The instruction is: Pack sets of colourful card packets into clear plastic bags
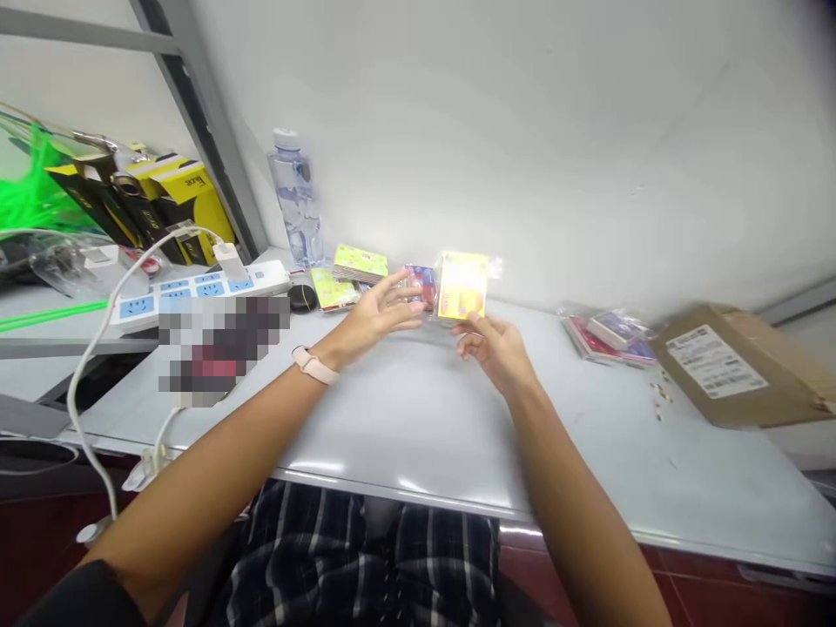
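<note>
My right hand (500, 353) pinches the lower edge of a flat yellow card packet (463, 283) in a clear plastic sleeve, held upright above the table. My left hand (379, 318), with a pale pink wristband, reaches forward with its fingers stretched out and apart, holding nothing. Just past its fingertips is a small blue and red packet (428, 280); whether they touch it I cannot tell. Left of that lie a stack of yellow-green cards (360, 261) and another yellow-green packet (332, 289), partly behind the left hand.
A clear water bottle (297, 205) stands by the wall. To the left are a white power strip (202, 292), a round black object (301, 299) and black-yellow boxes (189, 205). On the right lie wrapped red and blue packets (604, 340) and a cardboard box (738, 366).
</note>
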Demonstrator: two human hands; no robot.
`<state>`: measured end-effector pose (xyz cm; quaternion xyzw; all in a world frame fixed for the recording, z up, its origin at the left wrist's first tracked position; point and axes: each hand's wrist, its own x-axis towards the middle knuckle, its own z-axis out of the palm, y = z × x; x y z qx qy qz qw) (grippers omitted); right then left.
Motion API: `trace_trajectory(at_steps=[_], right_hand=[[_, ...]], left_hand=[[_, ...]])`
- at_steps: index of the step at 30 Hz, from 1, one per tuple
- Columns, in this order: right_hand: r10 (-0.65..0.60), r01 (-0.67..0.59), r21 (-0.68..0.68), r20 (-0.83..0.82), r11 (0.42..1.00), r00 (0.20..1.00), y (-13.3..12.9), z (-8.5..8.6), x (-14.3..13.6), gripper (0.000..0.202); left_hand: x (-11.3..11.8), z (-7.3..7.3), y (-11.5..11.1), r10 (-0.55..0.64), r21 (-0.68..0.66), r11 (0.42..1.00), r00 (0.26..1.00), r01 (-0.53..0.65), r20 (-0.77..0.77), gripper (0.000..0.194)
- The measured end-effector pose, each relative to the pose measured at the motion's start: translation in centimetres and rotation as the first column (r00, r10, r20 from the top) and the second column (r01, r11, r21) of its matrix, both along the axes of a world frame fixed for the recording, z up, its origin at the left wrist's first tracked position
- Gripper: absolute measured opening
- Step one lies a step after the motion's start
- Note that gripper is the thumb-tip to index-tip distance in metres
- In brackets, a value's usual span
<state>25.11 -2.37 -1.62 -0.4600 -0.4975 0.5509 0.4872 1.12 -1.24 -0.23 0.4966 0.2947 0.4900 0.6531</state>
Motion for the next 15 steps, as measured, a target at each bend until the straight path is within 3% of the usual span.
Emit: trace_trajectory(at_steps=[6, 9, 12, 13, 15], right_hand=[[-0.321, 0.315, 0.080, 0.088, 0.946, 0.943, 1.5, -2.1, 0.1, 0.072], [-0.343, 0.309, 0.189, 0.188, 0.932, 0.920, 1.7, -2.8, 0.2, 0.058], [-0.398, 0.324, 0.273, 0.283, 0.906, 0.873, 2.4, -2.8, 2.6, 0.041], [-0.491, 0.355, 0.370, 0.394, 0.859, 0.777, 2.8, -2.7, 4.1, 0.035], [-0.699, 0.370, 0.594, 0.596, 0.715, 0.395, 3.7, -2.2, 7.9, 0.030]], left_hand=[[-0.1, -0.6, 0.3, 0.007, -0.004, 1.000, 0.998, -0.008, -0.058, 0.079], [-0.1, -0.7, 0.4, -0.011, 0.009, 1.000, 0.995, 0.012, -0.099, 0.075], [-0.2, -0.7, 0.4, -0.019, 0.026, 0.999, 0.989, 0.023, -0.149, 0.068], [-0.3, -0.8, 0.3, -0.020, 0.033, 0.999, 0.986, 0.026, -0.167, 0.065], [-0.3, -0.8, 0.4, -0.023, 0.049, 0.998, 0.979, 0.034, -0.203, 0.058]])
